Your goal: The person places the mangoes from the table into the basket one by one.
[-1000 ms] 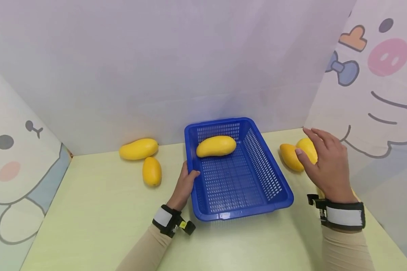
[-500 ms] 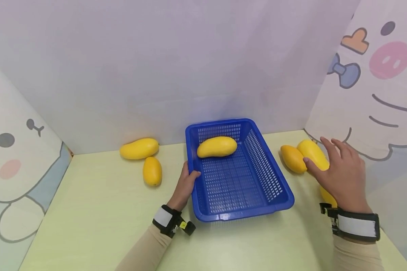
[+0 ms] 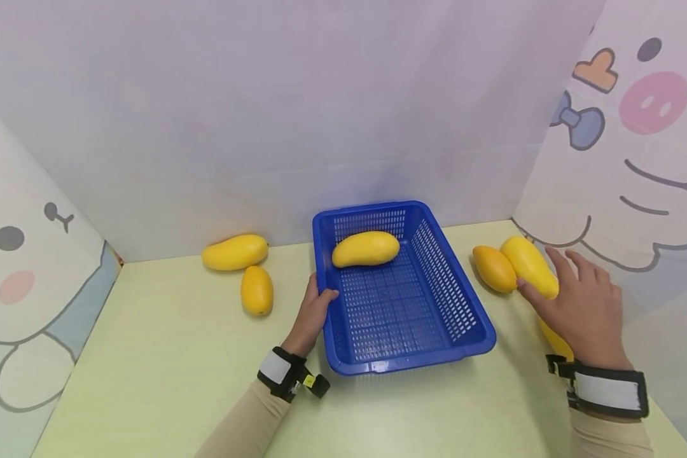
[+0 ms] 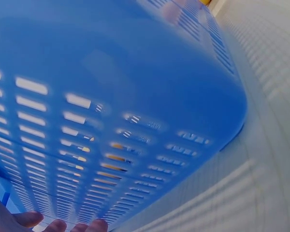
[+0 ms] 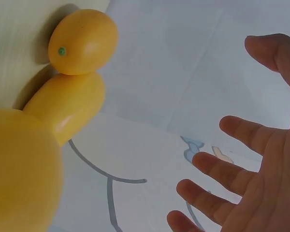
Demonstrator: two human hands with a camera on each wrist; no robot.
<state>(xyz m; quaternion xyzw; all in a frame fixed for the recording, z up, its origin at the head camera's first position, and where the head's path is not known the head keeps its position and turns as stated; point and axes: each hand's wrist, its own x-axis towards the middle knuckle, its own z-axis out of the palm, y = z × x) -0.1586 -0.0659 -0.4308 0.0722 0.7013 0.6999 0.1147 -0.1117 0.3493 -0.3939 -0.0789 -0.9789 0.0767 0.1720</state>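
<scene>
Likely pick-up: my left hand (image 3: 310,316), part-hidden, seemingly clamps the basket (image 3: 418,360); yellow fruit (image 3: 529,267) beside my spread right hand (image 3: 591,310) needs encircling.

Pale yellow-green tabletop (image 3: 149,369) below, lilac-white backdrop (image 3: 275,114) rising behind it! A pink-cheeked cartoon animal (image 3: 40,273) at left, pig-snouted pink patch (image 3: 654,103) and blue bow (image 3: 585,127) at right.

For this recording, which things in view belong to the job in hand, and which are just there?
Likely part of the job:
- blue basket, gripped by the left hand
- mango inside it
- three mangoes near the right hand
- probably two mangoes at left

Seemingly just there:
- table
- cartoon-printed panels
- wrist straps
</scene>
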